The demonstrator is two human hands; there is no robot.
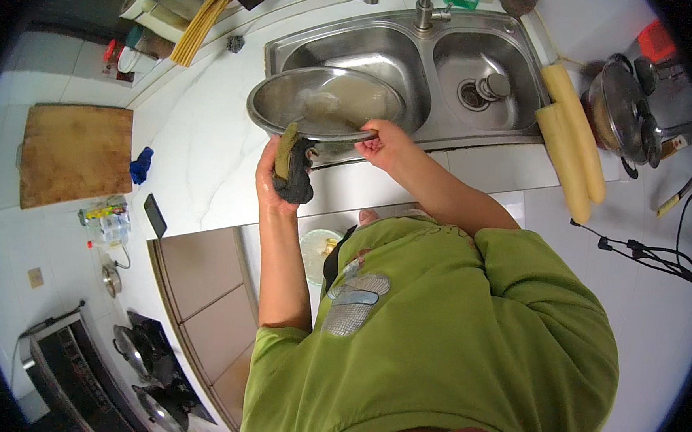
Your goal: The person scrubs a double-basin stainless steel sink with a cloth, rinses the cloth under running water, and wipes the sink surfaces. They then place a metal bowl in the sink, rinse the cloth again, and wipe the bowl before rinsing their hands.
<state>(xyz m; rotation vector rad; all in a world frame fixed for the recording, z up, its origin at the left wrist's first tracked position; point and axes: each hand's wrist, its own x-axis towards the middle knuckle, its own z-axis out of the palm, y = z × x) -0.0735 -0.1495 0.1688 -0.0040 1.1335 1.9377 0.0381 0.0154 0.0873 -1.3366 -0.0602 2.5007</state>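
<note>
A large stainless steel basin (323,99) is tilted over the left bowl of the sink (392,46), its opening facing away from me. Cloudy wetness shows on its inside. My right hand (384,144) grips the basin's near rim on the right. In my left hand (271,179) are a crumpled dark grey cloth (297,180) and an olive-green scouring pad (286,150), held against the near left part of the rim. Whether those left fingers also grip the basin is hidden.
Two long pale gourds or melons (570,140) lie right of the sink, beside a lidded pot (620,111). A drain strainer (493,86) sits in the right bowl. On the left are a wooden cutting board (76,158), a blue cloth (141,166) and a phone (156,215).
</note>
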